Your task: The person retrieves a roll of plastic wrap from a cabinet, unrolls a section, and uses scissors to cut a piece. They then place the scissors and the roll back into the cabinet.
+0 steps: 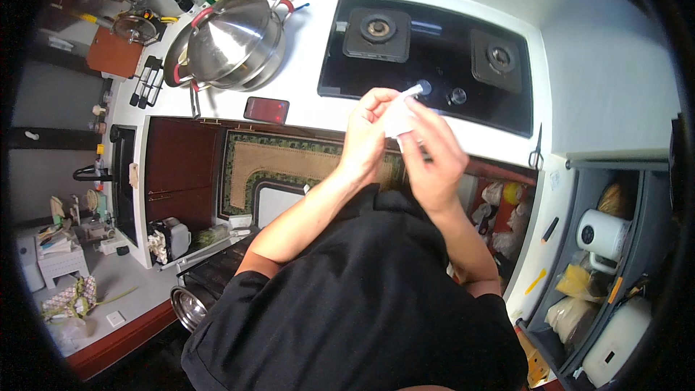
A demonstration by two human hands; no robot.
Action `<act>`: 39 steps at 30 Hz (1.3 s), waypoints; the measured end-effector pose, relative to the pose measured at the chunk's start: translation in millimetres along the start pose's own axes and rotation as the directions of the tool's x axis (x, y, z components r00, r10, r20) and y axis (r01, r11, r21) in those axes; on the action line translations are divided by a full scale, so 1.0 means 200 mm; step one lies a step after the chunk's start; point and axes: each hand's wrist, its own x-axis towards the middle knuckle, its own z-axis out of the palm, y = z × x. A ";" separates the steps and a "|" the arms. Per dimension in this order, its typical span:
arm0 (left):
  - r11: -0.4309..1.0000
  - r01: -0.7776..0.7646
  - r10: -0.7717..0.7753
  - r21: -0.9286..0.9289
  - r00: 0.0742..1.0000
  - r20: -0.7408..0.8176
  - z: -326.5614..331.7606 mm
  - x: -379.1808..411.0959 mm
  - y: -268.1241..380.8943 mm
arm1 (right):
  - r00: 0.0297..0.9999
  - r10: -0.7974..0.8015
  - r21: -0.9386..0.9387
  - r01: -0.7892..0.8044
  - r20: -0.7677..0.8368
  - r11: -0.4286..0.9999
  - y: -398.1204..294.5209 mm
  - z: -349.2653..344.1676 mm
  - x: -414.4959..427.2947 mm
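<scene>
Both hands are raised in front of my body, near the front edge of the gas hob (374,77). Between them is a white, slightly blurred piece of tissue or thin cloth (399,118), with one narrow end pointing up towards a hob knob. My left hand (365,133) grips it from the left with bent fingers. My right hand (437,157) pinches it from the right between thumb and fingers. Just beyond the hands, two round clear-looking knobs, a left knob (424,87) and a right knob (459,96), sit on the black glass.
A lidded steel pot (233,38) with red handles stands left on the white counter (304,65). A phone (266,110) lies at the counter's front edge. At the right, scissors (536,152) rest near a grey shelf rack (583,195) holding a white kettle (602,234).
</scene>
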 end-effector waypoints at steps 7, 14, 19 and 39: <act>0.874 0.066 0.003 -0.482 0.990 0.141 -0.27 0.09 0.25 | 0.989 0.142 0.269 -0.149 0.044 0.952 -0.11 0.44 0.04; 0.911 0.126 -0.057 -0.393 0.982 0.182 -0.50 0.08 0.45 | 0.996 0.094 0.188 -0.093 0.005 0.978 -0.17 0.79 0.22; 0.833 0.171 -0.149 -0.526 0.985 0.083 -0.62 0.12 0.51 | 0.989 0.094 0.053 -0.101 0.112 0.993 -0.22 0.93 0.23; 0.975 -0.135 0.126 -0.175 0.990 -0.057 -0.45 0.17 0.55 | 0.937 -0.313 -0.294 0.346 0.155 0.891 -0.02 0.83 0.53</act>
